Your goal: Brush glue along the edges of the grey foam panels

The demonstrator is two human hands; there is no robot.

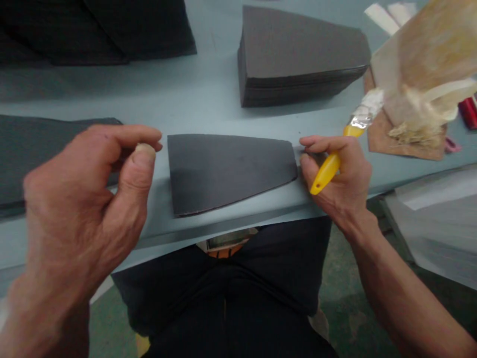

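Brush [353,130] in curled right hand [350,176], empty, half-curled left hand [87,191] opposite, dark panel [233,174] between them

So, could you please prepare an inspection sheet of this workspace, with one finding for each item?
Surface: pale blue-grey tabletop, visible between the pieces.
Work items: dark grey tapered piece lying flat between the hands; tapered grey stack farther away; yellow-handled paintbrush.
Clutter: brown board with straw-coloured scraps, at the right.
Hands: left hand beside the piece's wide end, nothing seen in it; right hand near the narrow end, holding the paintbrush.
Cables: nothing seen.
Surroundings: green floor below the tabletop.
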